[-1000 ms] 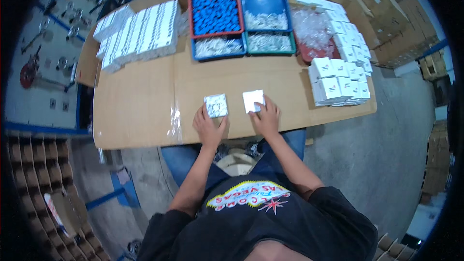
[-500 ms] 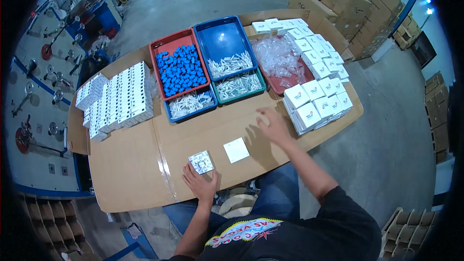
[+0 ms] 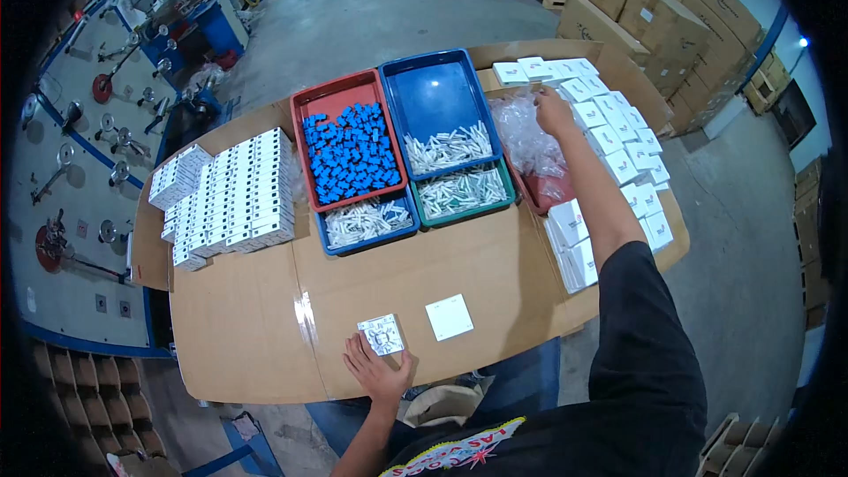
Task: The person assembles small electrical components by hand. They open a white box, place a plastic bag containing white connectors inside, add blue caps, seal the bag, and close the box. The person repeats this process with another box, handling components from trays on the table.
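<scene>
On the cardboard tabletop, my left hand (image 3: 380, 374) has its fingers and thumb at the near sides of a small white square case (image 3: 382, 334), holding it against the table. The case's upper face shows an uneven grey-white pattern, too small to make out. Just right of it lies a flat white square plate (image 3: 450, 317), touched by neither hand. My right arm stretches far forward. My right hand (image 3: 554, 113) is over the far right edge of a heap of clear plastic bags (image 3: 528, 134), near stacked white square boxes. Its fingertips point down and I cannot see what they grip.
Blue clips fill a red tray (image 3: 296, 124). Beside it stand a blue tray (image 3: 433, 84), a green tray (image 3: 508, 190) and a lower blue tray (image 3: 329, 246), with small white pieces. White boxes (image 3: 238, 194) are stacked at left, more white square boxes (image 3: 609, 128) at right.
My right hand has gone forward and right, from over the table to the plastic bags. My left hand stays at the case. The whole view has shifted slightly.
</scene>
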The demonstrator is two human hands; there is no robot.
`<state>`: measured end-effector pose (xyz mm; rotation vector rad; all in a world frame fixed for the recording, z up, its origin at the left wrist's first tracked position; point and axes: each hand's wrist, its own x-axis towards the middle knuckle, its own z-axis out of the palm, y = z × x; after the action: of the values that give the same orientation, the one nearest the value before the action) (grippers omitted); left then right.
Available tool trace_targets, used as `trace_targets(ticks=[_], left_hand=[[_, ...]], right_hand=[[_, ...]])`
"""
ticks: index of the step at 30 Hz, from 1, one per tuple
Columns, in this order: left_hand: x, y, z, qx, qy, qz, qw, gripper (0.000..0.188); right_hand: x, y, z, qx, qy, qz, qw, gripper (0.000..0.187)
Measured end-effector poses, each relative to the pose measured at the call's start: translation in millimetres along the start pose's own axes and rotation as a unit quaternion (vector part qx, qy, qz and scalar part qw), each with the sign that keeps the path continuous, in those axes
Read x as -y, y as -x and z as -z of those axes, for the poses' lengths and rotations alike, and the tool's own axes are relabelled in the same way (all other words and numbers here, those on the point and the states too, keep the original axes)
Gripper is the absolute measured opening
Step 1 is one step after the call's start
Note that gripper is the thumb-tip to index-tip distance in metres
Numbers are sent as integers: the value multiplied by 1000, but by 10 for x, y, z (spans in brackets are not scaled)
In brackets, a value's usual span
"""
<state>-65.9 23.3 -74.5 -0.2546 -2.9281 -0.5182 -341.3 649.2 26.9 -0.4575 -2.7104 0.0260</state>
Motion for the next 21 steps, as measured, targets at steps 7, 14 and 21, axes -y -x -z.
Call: trace_targets(ticks=[7,14,21], left_hand=[[41,-5,28,12,4,4,1000,102],[51,13,101,23,1,19,1000,102],[-19,20,49,22,15,6,1000,105]], right_hand=[[-69,-303,-445,88,43,4,995,30],[127,-290,-268,115,9,-64,991,32],[-327,-214,271,-157,-268,-56,949,27]])
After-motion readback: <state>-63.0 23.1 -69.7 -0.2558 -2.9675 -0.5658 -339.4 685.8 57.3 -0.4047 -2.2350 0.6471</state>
